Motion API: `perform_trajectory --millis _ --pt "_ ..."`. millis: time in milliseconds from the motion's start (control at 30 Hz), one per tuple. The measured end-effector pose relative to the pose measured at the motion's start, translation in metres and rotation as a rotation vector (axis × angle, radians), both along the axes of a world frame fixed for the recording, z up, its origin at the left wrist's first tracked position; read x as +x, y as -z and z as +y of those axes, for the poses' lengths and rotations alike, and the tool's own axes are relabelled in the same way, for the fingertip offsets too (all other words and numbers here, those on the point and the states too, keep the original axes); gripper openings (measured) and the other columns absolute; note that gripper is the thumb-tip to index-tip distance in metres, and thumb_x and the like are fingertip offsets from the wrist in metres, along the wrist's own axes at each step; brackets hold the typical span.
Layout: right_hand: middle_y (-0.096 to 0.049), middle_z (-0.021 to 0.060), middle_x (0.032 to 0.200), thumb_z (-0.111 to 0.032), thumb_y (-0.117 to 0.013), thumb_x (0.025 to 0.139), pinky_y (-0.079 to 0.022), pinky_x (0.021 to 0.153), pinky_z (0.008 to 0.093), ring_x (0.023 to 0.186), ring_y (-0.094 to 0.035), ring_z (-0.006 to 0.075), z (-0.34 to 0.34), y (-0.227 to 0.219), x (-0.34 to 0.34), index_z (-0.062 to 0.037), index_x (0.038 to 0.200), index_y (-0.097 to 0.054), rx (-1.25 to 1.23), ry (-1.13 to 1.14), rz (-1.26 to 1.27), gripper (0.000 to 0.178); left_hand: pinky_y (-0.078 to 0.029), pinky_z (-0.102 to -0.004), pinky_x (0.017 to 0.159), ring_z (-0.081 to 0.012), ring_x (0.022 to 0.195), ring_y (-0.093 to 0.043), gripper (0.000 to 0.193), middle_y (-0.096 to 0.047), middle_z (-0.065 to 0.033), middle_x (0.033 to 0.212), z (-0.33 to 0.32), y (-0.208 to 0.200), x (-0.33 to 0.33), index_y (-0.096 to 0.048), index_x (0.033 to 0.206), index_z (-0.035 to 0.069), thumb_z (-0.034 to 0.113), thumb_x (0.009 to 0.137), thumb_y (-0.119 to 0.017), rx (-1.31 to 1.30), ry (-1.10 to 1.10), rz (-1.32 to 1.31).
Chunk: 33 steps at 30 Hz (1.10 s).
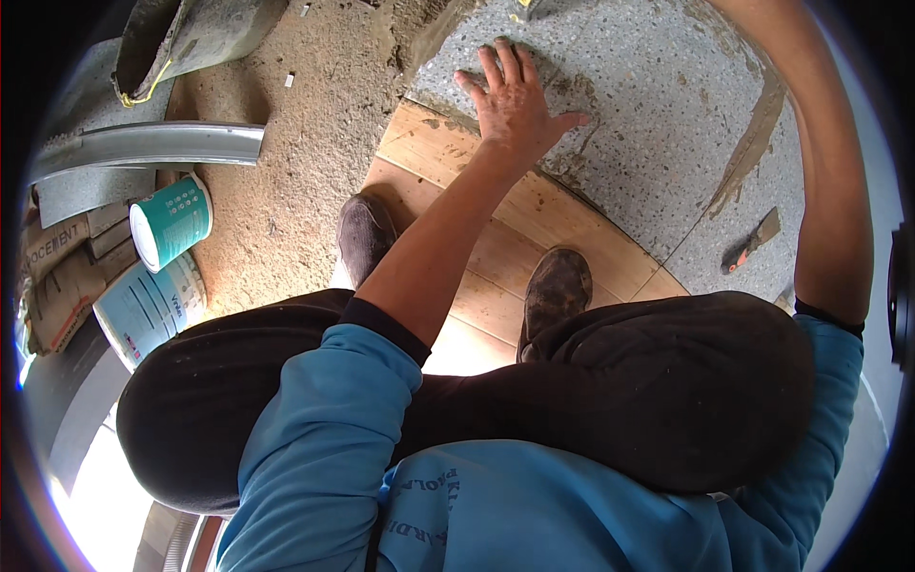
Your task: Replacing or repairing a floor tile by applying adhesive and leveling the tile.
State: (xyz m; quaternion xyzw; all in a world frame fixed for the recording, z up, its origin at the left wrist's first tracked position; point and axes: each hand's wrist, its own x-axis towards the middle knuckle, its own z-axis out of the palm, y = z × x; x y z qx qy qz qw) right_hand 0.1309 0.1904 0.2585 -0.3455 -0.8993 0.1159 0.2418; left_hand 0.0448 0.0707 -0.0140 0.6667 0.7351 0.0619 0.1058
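My left hand [515,107] lies with fingers spread on a grey speckled terrazzo-like tile [658,143], close to its edge beside the light tiled strip. Of my right arm [831,191], only the forearm shows; it reaches forward past the top edge, so that hand is out of sight. A putty knife [750,242] with a red and black handle rests on the speckled surface, inside of my right forearm. Brown wet-looking mortar [753,143] smears the joint and parts of the tile. A small yellow piece [522,10], too cut off to name, sits beyond my left fingertips.
My shoes stand on the wood-look tiles [562,224]. To the left lie rough bare ground [276,200], a metal channel [152,145], a green and white bucket [181,219], a white bucket [152,310], paper sacks [71,296] and a grey pipe-like piece [205,38].
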Motion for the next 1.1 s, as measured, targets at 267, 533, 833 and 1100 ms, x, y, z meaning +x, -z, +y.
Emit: perform_trajectory --millis 267,533,833,1100 --pt "-0.057 0.0054 0.070 -0.006 -0.059 0.099 -0.036 0.037 0.0236 0.047 -0.044 0.0108 0.000 -0.008 -0.004 0.0034 0.104 -0.065 -0.192 -0.018 -0.054 0.013 -0.011 -0.0719 0.124 -0.0471 0.160 -0.010 0.133 -0.019 -0.0285 0.171 -0.004 -0.002 -0.005 -0.020 0.164 -0.007 0.092 0.081 -0.054 0.019 -0.001 -0.086" --pt "-0.059 0.0051 0.071 -0.008 -0.059 0.100 -0.037 0.037 0.0261 0.048 -0.047 0.0101 0.001 -0.015 -0.009 0.0036 0.105 -0.065 -0.298 0.037 -0.106 0.014 -0.004 -0.0603 0.130 -0.0472 0.160 -0.010 0.127 -0.019 -0.0377 0.167 -0.056 -0.002 -0.022 -0.015 0.160 -0.017 0.084 0.091 -0.049 -0.080 -0.428 -0.018" --pt "-0.060 0.0057 0.075 -0.008 -0.060 0.101 -0.038 0.039 0.0244 0.050 -0.047 0.0092 0.001 -0.013 -0.015 0.0026 0.107 -0.066 -0.303 -0.078 -0.059 0.014 -0.005 -0.0631 0.128 -0.0435 0.161 -0.012 0.126 -0.023 -0.0319 0.168 -0.071 0.005 -0.038 -0.022 0.160 -0.015 0.087 0.090 -0.046 0.011 -0.476 -0.011" --pt "-0.060 0.0057 0.075 -0.011 -0.060 0.102 -0.038 0.039 0.0240 0.050 -0.045 0.0090 -0.002 -0.016 -0.015 0.0025 0.112 -0.066 -0.281 -0.069 -0.050 0.017 -0.004 -0.0642 0.128 -0.0414 0.161 -0.011 0.127 -0.022 -0.0299 0.170 -0.071 0.001 -0.036 -0.021 0.161 -0.013 0.088 0.089 -0.047 -0.015 -0.451 0.034"
